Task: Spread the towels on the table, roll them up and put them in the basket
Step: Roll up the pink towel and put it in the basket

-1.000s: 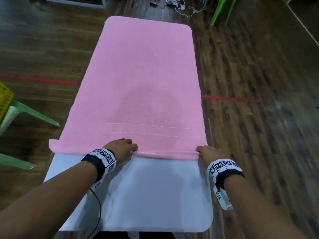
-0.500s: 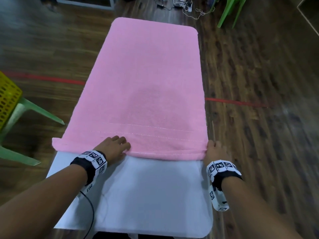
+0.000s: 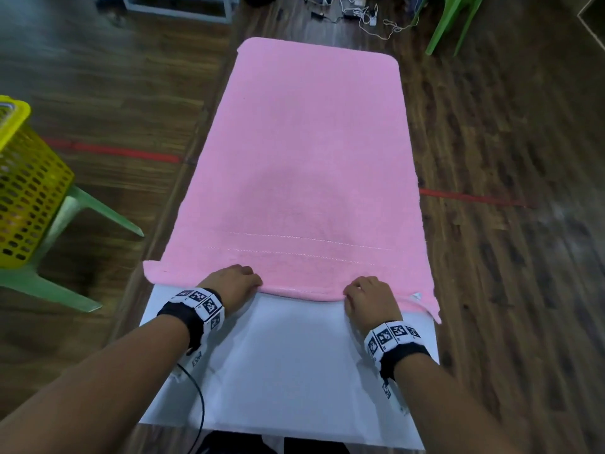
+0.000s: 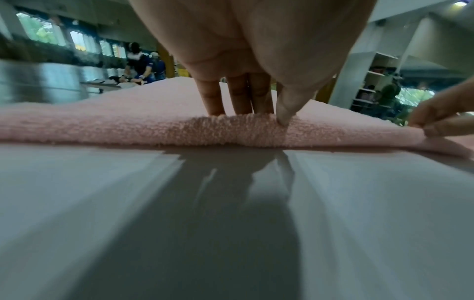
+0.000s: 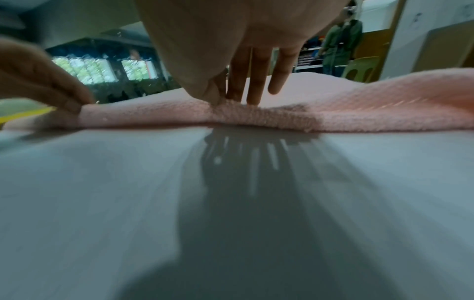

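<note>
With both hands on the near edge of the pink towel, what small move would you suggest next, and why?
Probably tuck that edge over and push it forward to start the roll. The pink towel lies spread flat along the table, and the left hand and right hand pinch its slightly folded near hem, thumb in front and fingers on top; no roll has formed yet.

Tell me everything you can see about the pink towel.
The towel is plain pink terry with a looped pile and two faint stitched lines across it near the person. It lies spread flat along a white table, covering the far part; its left near corner overhangs the side. The near edge is turned over into a low first fold or roll. The left hand and right hand both pinch that edge, fingers on top, thumbs against its front. A small white tag shows near the right corner.
</note>
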